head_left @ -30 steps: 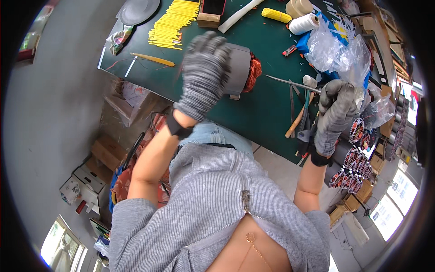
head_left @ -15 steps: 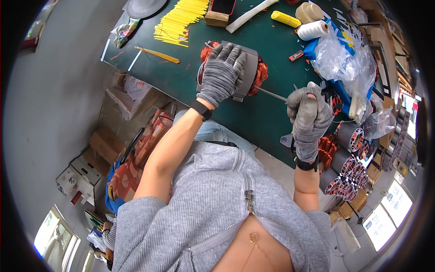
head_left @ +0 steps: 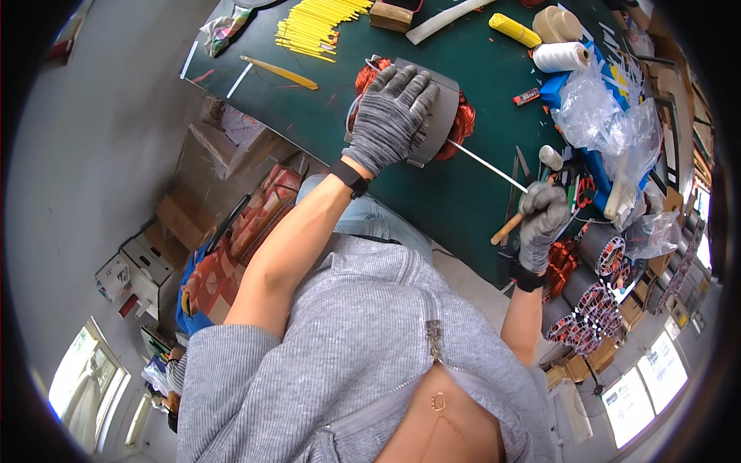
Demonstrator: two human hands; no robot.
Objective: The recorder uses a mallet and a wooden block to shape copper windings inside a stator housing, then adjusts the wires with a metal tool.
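A grey motor stator (head_left: 445, 98) with orange-red copper windings (head_left: 464, 117) bulging from both ends lies on the green table. My left hand (head_left: 390, 119), in a grey knit glove, rests on top of it with fingers stretched out flat. My right hand (head_left: 544, 220), gloved too, is closed around one end of a long thin metal rod (head_left: 488, 165). The rod slants up and left, and its far end meets the lower edge of the stator at the right-hand winding. Whether that tip goes inside is hidden, and so is any handle.
Near my right hand lie a wooden-handled tool (head_left: 506, 230), red-handled scissors (head_left: 587, 190) and a small white roll (head_left: 550, 158). Plastic bags (head_left: 590, 108), a white thread spool (head_left: 561, 57) and a lighter (head_left: 526, 96) lie farther right. Yellow strips (head_left: 312, 29) lie far left; several wound stators (head_left: 600, 245) stand right.
My right hand has pulled back down and right, turning, and more of the rod shows. My left hand stays on the stator. The whole view has shifted slightly.
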